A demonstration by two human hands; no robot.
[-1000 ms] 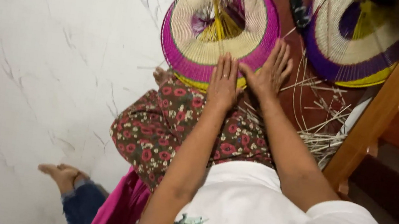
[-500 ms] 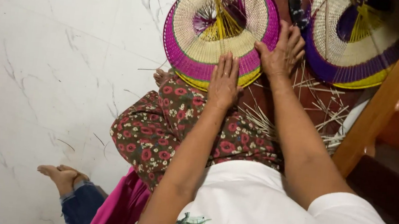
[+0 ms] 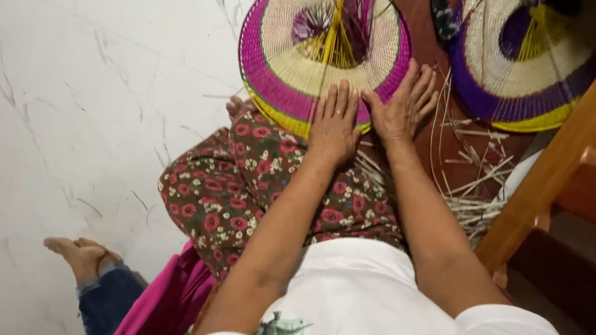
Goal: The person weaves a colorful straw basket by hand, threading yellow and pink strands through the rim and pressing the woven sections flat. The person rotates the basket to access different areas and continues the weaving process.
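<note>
A round woven basket piece (image 3: 283,38), cream with magenta and yellow rings, lies on the floor beyond my knees, with loose yellow and purple strands rising from its middle. My left hand (image 3: 334,123) rests flat on its near rim, fingers together. My right hand (image 3: 404,105) lies beside it on the right edge of the rim, fingers spread. Whether either hand pinches a strand is hidden.
A second woven piece (image 3: 522,73), cream with purple and yellow rings, lies to the right. Cut straw bits (image 3: 471,187) litter the brown floor. A wooden stair rail (image 3: 578,139) slants at right. Another person's bare foot (image 3: 78,255) rests on the white marble floor (image 3: 60,88).
Both hands shifted slightly on the rim; my right hand moved up toward the rim's right edge, then settled with fingers spread. The view has drifted a little.
</note>
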